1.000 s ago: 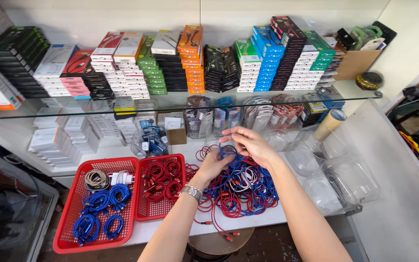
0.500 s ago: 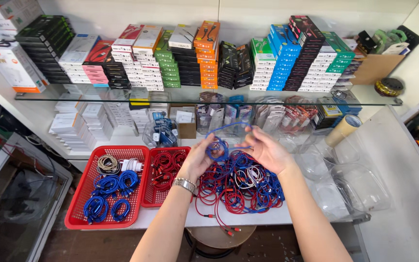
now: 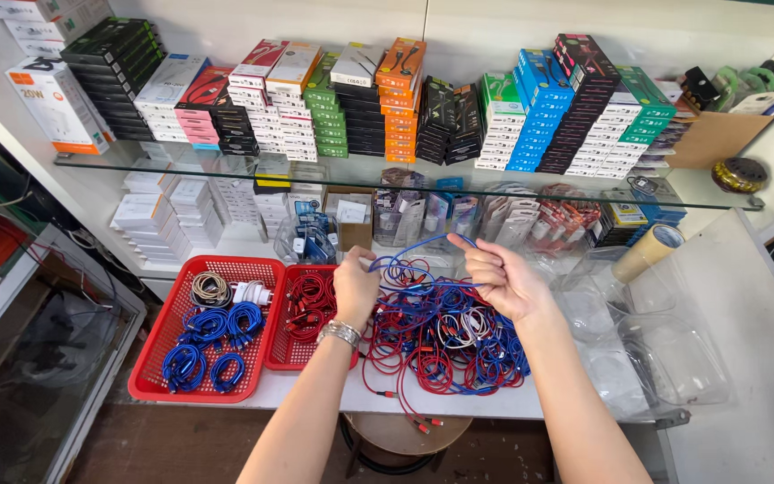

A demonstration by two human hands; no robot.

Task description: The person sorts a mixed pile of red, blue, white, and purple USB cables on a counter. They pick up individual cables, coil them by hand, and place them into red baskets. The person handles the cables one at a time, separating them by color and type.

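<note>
Head view: both the left hand (image 3: 354, 285) and right hand (image 3: 501, 278) pinch one blue cable (image 3: 423, 246) above the tangled cable pile (image 3: 445, 336), right of the red baskets (image 3: 212, 327); winding even, tension-free loops would serve best. Half a second ago the hands were closer together; now they are spread, the cable arching between them.

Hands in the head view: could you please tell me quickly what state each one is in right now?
Left hand: closed, pinching one end of a blue cable.
Right hand: closed, fingers gripping the same blue cable, above the cable pile.
</note>
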